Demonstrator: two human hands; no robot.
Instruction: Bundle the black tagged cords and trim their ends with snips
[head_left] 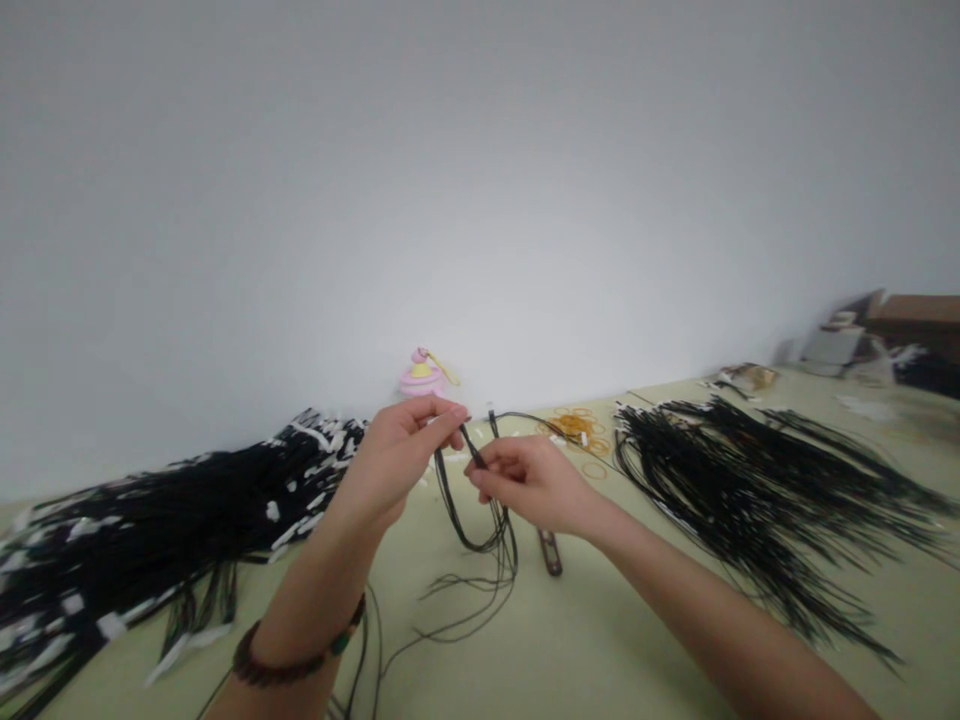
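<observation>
A thin black cable (457, 520) hangs in a loop between my two hands, its loose wire ends spreading over the table below. My left hand (409, 445) pinches it between thumb and forefinger. Lower and to the right, my right hand (529, 475) grips the same cable with its fingertips. A cable end with a small connector stands up between the hands. Just under my right hand lies a dark-handled tool (551, 553), its upper part hidden.
Black cables with white tags (187, 500) are heaped at left. More black cables (735, 490) fan out at right. Yellow rubber bands (574, 430) lie behind my right hand, and a pink and yellow object (421, 375) stands by the wall. A cardboard box (919, 308) sits far right.
</observation>
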